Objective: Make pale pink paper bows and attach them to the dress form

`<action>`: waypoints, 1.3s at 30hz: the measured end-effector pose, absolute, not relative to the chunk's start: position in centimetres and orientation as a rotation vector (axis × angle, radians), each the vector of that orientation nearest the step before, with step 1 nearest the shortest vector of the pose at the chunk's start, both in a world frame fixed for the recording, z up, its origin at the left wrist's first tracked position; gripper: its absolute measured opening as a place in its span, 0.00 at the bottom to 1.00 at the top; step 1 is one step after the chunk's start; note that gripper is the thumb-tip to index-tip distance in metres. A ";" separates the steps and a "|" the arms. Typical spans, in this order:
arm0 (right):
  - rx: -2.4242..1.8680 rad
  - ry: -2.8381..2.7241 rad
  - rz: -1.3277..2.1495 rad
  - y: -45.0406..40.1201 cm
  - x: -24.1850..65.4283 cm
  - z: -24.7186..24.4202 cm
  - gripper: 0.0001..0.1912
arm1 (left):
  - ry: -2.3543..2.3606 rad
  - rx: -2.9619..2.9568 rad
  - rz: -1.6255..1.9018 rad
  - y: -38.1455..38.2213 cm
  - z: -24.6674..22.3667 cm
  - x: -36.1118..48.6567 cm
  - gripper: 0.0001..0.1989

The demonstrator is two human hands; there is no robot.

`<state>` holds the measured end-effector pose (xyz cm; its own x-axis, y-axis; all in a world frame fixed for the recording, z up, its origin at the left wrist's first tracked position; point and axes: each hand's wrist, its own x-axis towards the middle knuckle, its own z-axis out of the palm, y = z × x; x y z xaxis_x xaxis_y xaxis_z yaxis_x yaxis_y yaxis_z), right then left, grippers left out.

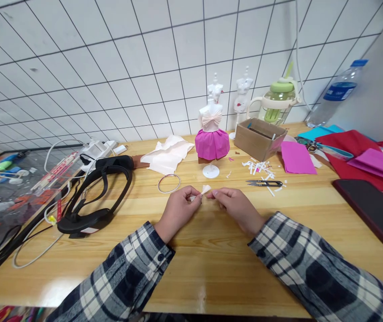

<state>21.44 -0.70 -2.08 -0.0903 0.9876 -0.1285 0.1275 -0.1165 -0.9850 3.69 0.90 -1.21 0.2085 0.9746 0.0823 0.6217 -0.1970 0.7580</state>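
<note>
Between my two hands, low over the wooden table, is a small cream paper piece, pinched narrow and flaring at its top. My left hand grips it between thumb and fingers. My right hand is closed in a pinch at its right side; whether its fingertips hold the paper or only touch it is hard to make out. Just beyond stands a white mini dress form with a cream bow on its chest and a magenta paper skirt. A thin ring bangle lies left of it.
Cream crepe paper lies behind the bangle. To the right are thread snips, white paper scraps, a cardboard box, magenta paper and a dark phone. A black headset with cables sits left.
</note>
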 end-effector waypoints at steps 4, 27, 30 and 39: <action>-1.278 -1.216 1.432 -1.0 21.2 -2.0 0.18 | 1.446 1.855 0.809 0.7 -0.9 3.9 0.09; -1.254 -1.065 1.475 -1.3 20.5 -1.6 0.15 | 1.377 1.931 0.985 -0.5 -0.2 4.8 0.07; -1.257 -1.043 1.511 -1.3 20.7 -1.5 0.14 | 1.297 2.021 0.982 -0.5 -0.2 4.5 0.08; -1.281 -1.076 1.408 -1.6 20.2 -2.1 0.17 | 1.347 2.050 0.982 -0.5 0.0 4.5 0.06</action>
